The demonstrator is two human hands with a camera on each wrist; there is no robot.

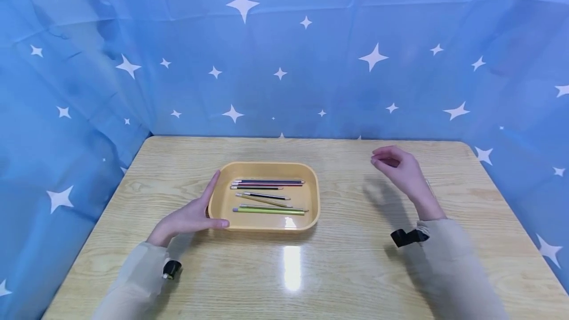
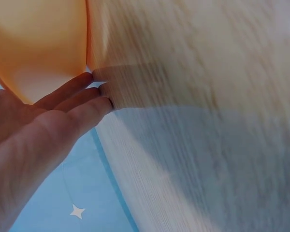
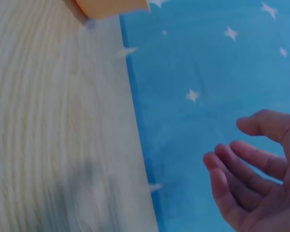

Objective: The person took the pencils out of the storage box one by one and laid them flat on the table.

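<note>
A shallow yellow tray (image 1: pixel 266 222) rests on the table. Several pencils (image 1: pixel 266 211) lie in it, roughly side by side, dark ones at the back and green ones in front. My left hand (image 1: pixel 195 214) spans the tray's left end, its straight fingers along the side and its thumb at the front left corner. In the left wrist view, the fingers (image 2: pixel 79 104) reach past the tray wall (image 2: pixel 43 43). My right hand (image 1: pixel 402 172) hovers over the right part of the table, its fingers loosely bent. Nothing shows between them in the right wrist view.
The wooden table (image 1: pixel 355 270) has its far edge against a blue curtain (image 1: pixel 284 38) with white stars. A thin pale stick-like thing (image 1: pixel 429 187) shows beside my right wrist, partly hidden by it. Black wrist bands (image 1: pixel 409 237) sit over light sleeves (image 1: pixel 458 265).
</note>
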